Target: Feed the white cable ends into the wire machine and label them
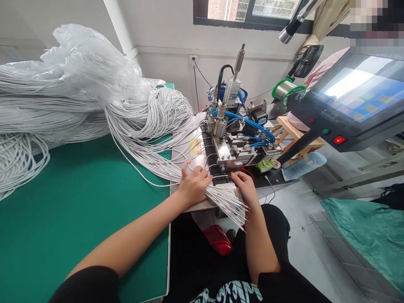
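My left hand point(194, 184) lies over a bundle of white cables point(158, 162) at the table's front corner, its fingers curled round some of them. The loose cable ends point(230, 207), several with reddish tips, fan out past that hand towards my right forearm. My right hand point(244, 184) is closed in a pinch at the front of a small bench machine point(224, 153). A single white cable point(221, 176) runs between the two hands, its end at my right fingertips. The fingers partly hide that tip.
Large coils of white cable under clear plastic point(94, 63) cover the back of the green table mat point(110, 202). A touchscreen panel point(360, 92) juts in from the right. Behind the machine are a solder wire spool point(288, 90) and a wooden stand point(296, 132). Another person is partly visible at the right.
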`<state>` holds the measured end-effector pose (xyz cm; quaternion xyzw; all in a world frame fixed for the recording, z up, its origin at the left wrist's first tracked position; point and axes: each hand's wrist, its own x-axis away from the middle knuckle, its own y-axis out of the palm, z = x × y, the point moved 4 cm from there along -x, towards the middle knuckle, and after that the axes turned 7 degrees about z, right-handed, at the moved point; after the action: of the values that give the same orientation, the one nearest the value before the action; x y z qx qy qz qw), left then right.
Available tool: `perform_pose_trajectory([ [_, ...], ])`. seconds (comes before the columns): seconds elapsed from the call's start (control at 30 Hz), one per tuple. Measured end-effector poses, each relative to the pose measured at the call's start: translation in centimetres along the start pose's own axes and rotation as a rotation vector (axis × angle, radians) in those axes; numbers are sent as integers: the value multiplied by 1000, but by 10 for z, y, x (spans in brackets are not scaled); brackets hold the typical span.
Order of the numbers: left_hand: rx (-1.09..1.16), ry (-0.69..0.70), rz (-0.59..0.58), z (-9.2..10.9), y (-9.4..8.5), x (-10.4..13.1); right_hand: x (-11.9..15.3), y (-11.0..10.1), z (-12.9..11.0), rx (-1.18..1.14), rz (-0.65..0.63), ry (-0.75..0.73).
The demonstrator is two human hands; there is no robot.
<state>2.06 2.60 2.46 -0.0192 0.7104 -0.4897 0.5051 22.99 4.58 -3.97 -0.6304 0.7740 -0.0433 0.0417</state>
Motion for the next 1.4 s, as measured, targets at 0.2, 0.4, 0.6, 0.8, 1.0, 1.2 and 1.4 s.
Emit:
perform_pose_trajectory([
  [0.2, -9, 11, 25, 1, -1, 0, 17, -17, -35, 195, 13, -146],
  [0.4, -22, -17, -11, -1, 0, -1, 40, -1, -73, 442, -253, -390],
  [0.6, -25, -33, 14, -1, 0, -1, 38, 5, -76, 491, -269, -444],
  [0.8, -18, 113, 43, 1, -1, 1, 29, 4, -80, 471, -248, -471],
  [1.0, -5, 124, 102, 2, -4, -1, 21, 1, -81, 471, -201, -536],
  [1.2, -66, 35, 182, 1, -8, -3, 16, -8, -70, 491, -118, -503],
  [1.4, -36, 96, 182, 1, -7, -1, 12, -11, -59, 398, -194, -340],
])
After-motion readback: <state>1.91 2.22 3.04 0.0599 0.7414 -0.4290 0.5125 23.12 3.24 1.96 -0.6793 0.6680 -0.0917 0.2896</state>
